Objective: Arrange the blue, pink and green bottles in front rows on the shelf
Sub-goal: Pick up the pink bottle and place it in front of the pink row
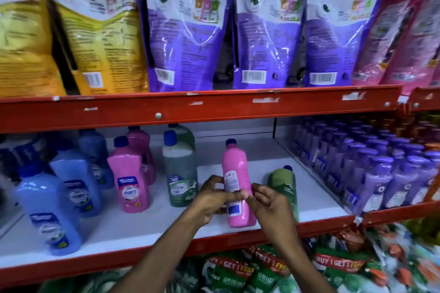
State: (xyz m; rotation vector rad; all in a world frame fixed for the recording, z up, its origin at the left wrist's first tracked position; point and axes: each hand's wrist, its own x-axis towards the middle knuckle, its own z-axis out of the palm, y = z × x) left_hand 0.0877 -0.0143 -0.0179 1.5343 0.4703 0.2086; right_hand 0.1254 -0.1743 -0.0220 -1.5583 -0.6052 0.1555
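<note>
A pink bottle with a dark blue cap stands near the front of the white shelf, its back label toward me. My left hand grips its left side and my right hand pinches its right side. Just behind my right hand leans a green bottle. To the left stand another green bottle, a pink bottle with a second pink one behind it, and three blue bottles in a line going back.
Purple pump bottles fill the shelf section to the right behind a divider. A red shelf rail runs above, with yellow, purple and pink refill pouches on top. Green packets lie below the front edge.
</note>
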